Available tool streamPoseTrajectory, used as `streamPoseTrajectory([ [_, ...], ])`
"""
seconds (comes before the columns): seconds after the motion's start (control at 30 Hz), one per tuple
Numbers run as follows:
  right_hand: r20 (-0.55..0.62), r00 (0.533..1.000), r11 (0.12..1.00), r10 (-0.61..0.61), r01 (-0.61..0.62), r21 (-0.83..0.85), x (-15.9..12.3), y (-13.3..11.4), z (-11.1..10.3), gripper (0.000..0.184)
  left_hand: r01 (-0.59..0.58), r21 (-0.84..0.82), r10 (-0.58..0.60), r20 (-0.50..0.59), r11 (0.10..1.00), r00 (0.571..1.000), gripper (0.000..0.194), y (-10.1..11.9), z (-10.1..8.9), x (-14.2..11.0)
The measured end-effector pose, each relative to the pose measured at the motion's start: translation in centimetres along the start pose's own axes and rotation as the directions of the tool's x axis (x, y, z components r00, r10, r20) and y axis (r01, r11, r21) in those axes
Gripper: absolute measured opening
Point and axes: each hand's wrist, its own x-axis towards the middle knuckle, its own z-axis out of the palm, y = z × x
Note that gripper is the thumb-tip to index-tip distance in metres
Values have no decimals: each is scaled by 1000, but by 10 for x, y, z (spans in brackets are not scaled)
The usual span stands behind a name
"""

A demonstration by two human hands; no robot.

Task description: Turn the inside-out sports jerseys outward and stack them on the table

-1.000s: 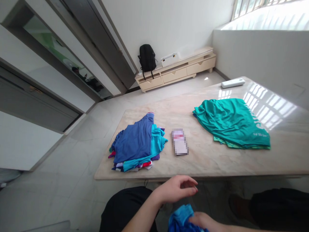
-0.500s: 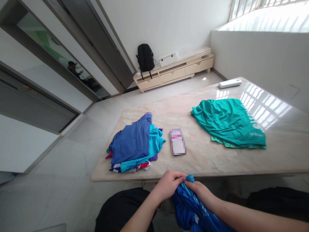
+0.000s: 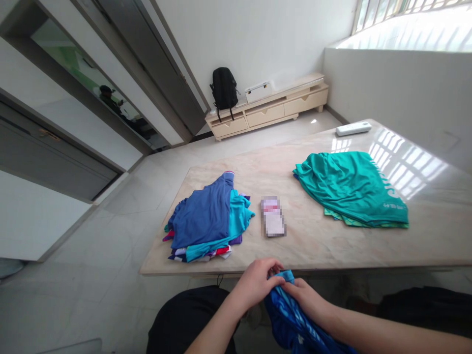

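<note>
A bright blue garment (image 3: 295,322) hangs in front of my lap, just below the near edge of the marble table (image 3: 332,246). My left hand (image 3: 256,281) pinches its top edge with closed fingers. My right hand (image 3: 308,299) grips the same cloth right beside the left. On the table to the left lies a pile of folded clothes (image 3: 208,221) with a dark blue piece on top. A teal garment (image 3: 352,189) lies spread on the right side.
A small blurred packet (image 3: 273,223) lies between the two piles. A white remote (image 3: 353,128) sits at the table's far corner. A low cabinet (image 3: 269,110) with a black backpack (image 3: 224,90) stands by the far wall. Dark doors line the left.
Both hands rose and came together on the blue garment; a second ago my left hand was free above it. Since half a second ago they have barely shifted.
</note>
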Motion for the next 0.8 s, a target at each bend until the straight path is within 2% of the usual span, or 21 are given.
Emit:
streamPoseTrajectory([
  [0.1, 3, 1000, 999, 4, -4, -37, 0, 3, 2, 55, -41, 58, 40, 9, 997, 999, 8, -1, 1, 0],
  [0.23, -1, 1000, 996, 6, -6, -85, -5, -1, 6, 52, -105, 51, 106, -14, 993, 994, 6, 1, 3, -2],
  [0.37, 49, 999, 986, 9, -1, -166, -13, -13, 10, 43, -176, -59, 168, -116, 983, 979, 5, 7, 0, -2],
  [0.47, 115, 993, 953, 9, 27, -302, -19, -22, 9, 32, -217, -189, 182, -187, 958, 965, 9, 11, -3, -3],
  [0.57, 171, 985, 873, -8, 90, -480, -21, -29, 4, 25, -216, -393, 139, -216, 894, 966, 20, 11, -3, -5],
  [0.63, 188, 982, 783, -13, 127, -609, -21, -32, 1, 21, -212, -501, 94, -251, 839, 964, 26, 10, -2, -7],
  [0.8, 230, 973, 547, -12, 199, -813, -23, -35, -3, 15, -270, -530, 36, -410, 804, 911, 32, 10, -12, -10],
])
